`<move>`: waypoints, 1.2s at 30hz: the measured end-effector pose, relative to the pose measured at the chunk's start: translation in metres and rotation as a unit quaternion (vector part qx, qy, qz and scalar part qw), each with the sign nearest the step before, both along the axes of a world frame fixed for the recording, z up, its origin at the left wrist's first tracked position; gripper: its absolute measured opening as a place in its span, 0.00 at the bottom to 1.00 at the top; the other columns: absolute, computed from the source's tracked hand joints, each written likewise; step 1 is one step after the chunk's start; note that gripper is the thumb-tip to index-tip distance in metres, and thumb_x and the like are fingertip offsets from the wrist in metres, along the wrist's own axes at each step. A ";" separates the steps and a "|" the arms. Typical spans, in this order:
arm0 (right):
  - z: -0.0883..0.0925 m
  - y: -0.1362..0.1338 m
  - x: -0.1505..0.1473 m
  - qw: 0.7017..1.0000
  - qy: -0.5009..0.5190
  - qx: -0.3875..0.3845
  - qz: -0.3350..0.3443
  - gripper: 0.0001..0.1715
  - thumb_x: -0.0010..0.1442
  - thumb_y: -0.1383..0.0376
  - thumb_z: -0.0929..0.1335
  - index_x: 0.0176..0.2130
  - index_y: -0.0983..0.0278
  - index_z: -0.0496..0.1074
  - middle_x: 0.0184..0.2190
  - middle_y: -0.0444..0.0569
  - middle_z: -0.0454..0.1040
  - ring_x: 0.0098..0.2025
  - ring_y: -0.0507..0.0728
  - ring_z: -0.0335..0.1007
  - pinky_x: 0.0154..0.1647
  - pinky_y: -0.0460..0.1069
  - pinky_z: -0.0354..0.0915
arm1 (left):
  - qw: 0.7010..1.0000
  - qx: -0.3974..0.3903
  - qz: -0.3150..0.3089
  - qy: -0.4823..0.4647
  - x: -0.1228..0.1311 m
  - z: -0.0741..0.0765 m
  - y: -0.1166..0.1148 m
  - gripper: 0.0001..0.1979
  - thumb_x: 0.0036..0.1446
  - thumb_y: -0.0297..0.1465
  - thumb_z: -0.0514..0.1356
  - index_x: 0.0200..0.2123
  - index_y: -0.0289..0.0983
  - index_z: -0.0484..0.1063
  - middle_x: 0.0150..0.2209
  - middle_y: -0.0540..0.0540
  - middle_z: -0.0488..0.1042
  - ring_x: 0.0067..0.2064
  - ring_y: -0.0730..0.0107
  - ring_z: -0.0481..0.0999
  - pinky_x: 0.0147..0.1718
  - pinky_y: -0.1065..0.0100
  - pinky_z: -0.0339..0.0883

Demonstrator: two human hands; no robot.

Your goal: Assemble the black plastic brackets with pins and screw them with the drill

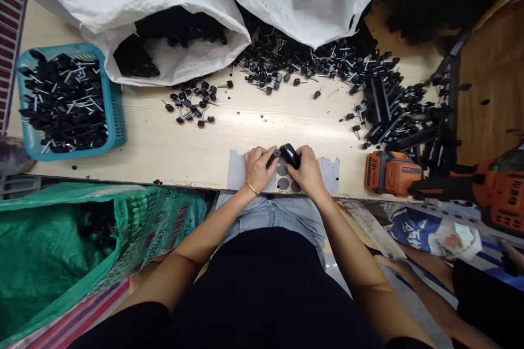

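My left hand is closed on a small black cylindrical piece, its round end facing the table's far side. Close beside it, my right hand grips a glossy black plastic part with a rounded body. The two black pieces are nearly end to end; whether they touch I cannot tell. Below my hands, at the table's front edge, lies a sheet with grey round pads. A grey patch is left of my left hand, and a worn whitish patch is right of my right hand.
A blue basket full of black-headed metal pins stands left. More pins lie loose, with a big heap behind. White sacks line the back. An orange power tool sits right. A green sack is below left; another person's leg shows right.
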State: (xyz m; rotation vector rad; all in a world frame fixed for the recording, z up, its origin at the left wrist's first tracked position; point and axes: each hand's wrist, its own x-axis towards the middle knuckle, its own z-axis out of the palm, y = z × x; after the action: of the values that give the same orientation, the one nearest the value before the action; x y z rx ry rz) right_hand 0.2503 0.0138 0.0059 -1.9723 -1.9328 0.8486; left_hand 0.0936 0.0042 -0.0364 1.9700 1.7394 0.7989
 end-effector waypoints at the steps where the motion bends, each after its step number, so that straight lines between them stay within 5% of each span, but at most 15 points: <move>1: 0.002 -0.003 -0.001 1.000 -0.015 -0.005 0.007 0.16 0.52 0.66 0.67 0.42 0.63 0.62 0.40 0.53 0.68 0.42 0.61 0.66 0.40 0.55 0.66 | 1.000 0.001 0.001 -0.004 0.000 0.000 0.000 0.15 0.61 0.34 0.58 0.50 0.38 0.73 0.33 0.46 0.70 0.39 0.64 0.70 0.41 0.61 0.56; 9: 0.003 -0.020 -0.016 0.998 -0.059 -0.005 0.016 0.29 0.60 0.63 0.61 0.60 0.64 0.58 0.50 0.61 0.64 0.45 0.65 0.68 0.37 0.57 0.69 | 0.999 -0.007 -0.032 -0.018 0.002 -0.002 0.000 0.16 0.62 0.36 0.57 0.51 0.38 0.73 0.34 0.47 0.70 0.39 0.65 0.70 0.43 0.61 0.57; 17: -0.005 -0.016 -0.005 0.999 0.046 0.018 0.013 0.27 0.59 0.63 0.63 0.58 0.62 0.63 0.46 0.56 0.67 0.48 0.63 0.66 0.46 0.57 0.68 | 0.998 -0.015 -0.062 -0.015 0.003 -0.006 0.001 0.17 0.64 0.37 0.53 0.53 0.39 0.71 0.33 0.46 0.67 0.39 0.64 0.68 0.42 0.61 0.60; 36: -0.001 -0.016 -0.008 0.999 0.032 0.009 0.020 0.29 0.58 0.66 0.61 0.59 0.66 0.63 0.47 0.57 0.67 0.49 0.62 0.67 0.48 0.56 0.68 | 0.997 -0.016 -0.077 -0.012 0.008 -0.004 -0.004 0.17 0.65 0.33 0.51 0.53 0.34 0.70 0.33 0.45 0.64 0.36 0.65 0.66 0.36 0.65 0.64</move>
State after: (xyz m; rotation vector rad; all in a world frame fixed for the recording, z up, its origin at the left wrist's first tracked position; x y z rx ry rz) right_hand 0.2423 -0.0021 0.0046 -1.8793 -1.9425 0.8910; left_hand 0.1013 0.0001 -0.0402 2.0367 1.5540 0.7345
